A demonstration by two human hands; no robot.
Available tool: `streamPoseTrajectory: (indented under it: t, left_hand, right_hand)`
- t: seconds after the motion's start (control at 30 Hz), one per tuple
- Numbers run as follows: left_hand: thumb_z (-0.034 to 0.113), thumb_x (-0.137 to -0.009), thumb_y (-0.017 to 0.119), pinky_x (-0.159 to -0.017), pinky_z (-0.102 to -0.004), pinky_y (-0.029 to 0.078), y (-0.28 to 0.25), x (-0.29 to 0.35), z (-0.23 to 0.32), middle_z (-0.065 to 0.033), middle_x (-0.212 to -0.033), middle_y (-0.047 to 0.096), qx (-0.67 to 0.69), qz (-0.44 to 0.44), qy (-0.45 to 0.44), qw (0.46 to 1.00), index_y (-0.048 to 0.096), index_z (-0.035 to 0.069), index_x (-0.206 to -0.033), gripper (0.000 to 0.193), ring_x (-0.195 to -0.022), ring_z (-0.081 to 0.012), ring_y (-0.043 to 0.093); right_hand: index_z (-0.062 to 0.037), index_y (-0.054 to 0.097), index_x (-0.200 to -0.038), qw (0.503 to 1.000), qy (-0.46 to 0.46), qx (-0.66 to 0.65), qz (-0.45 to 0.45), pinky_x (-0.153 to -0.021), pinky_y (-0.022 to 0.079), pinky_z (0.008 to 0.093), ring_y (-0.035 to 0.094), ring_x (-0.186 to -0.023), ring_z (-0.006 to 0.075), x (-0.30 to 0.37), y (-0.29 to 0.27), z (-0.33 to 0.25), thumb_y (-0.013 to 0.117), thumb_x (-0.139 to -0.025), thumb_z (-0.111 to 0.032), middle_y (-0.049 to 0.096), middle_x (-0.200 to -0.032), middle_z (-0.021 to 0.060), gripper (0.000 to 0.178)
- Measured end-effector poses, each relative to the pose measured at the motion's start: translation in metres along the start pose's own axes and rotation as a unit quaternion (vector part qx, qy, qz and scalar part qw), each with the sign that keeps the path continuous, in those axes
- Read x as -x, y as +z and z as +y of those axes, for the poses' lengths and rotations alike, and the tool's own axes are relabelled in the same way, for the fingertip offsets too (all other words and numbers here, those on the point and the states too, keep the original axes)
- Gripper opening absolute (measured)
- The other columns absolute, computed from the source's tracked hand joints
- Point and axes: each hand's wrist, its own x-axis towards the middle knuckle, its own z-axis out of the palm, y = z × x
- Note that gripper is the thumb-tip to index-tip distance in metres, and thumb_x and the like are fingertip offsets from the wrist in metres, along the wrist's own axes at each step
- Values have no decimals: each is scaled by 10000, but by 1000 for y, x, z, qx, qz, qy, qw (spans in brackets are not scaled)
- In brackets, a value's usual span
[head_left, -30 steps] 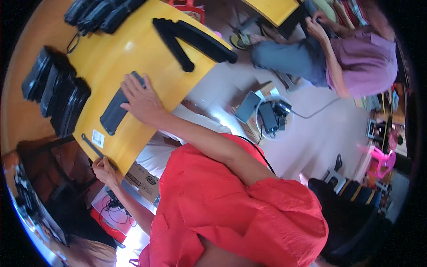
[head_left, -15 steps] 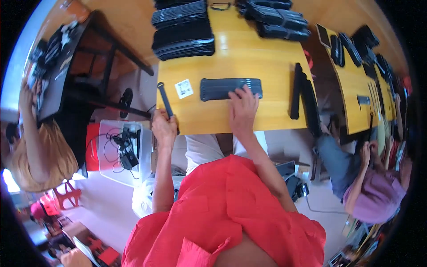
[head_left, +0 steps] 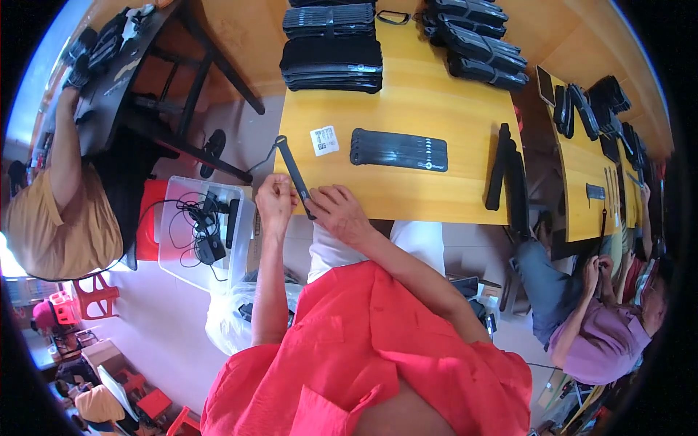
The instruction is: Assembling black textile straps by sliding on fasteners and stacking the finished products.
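A narrow black strap with a looped end lies slanted at the table's left front edge. My left hand is beside it on the left, fingers curled together; whatever they pinch is hidden. My right hand reaches across from the right, its fingertips closed on the strap's near end, which hangs slightly over the edge. A flat row of several black straps sits in the middle of the table. Between it and the single strap is a white printed label.
Bundles of black straps are piled at the far left and far right of the table. Long black strips line its right edge. A clear bin with cables stands at left. People work at neighbouring tables on both sides.
My right hand has left the row of straps and come left to the single strap's near end. My left hand has shifted from that strap to its left side. The view has moved slightly.
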Motion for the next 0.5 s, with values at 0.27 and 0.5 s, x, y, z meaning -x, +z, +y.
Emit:
streamPoseTrajectory:
  t: [0.27,0.5]
  left_hand:
    - [215,-851,586,-574,-266,464,-10,17,12,-78,-677,602,-73,91,187,975,599,9,-844,207,-605,-135,582]
    - [534,-912,350,-492,-210,454,18,62,16,-112,-789,639,164,-385,-189,888,587,20,-1009,573,-553,-129,576]
  right_hand:
    - [-64,618,-996,972,162,-170,-8,-651,482,326,569,-709,235,17,-51,3,623,-729,-73,561,-763,73,268]
    - [50,624,-938,742,333,-579,64,-671,483,246,598,-794,144,35,-103,21,556,-795,90,615,-844,89,164]
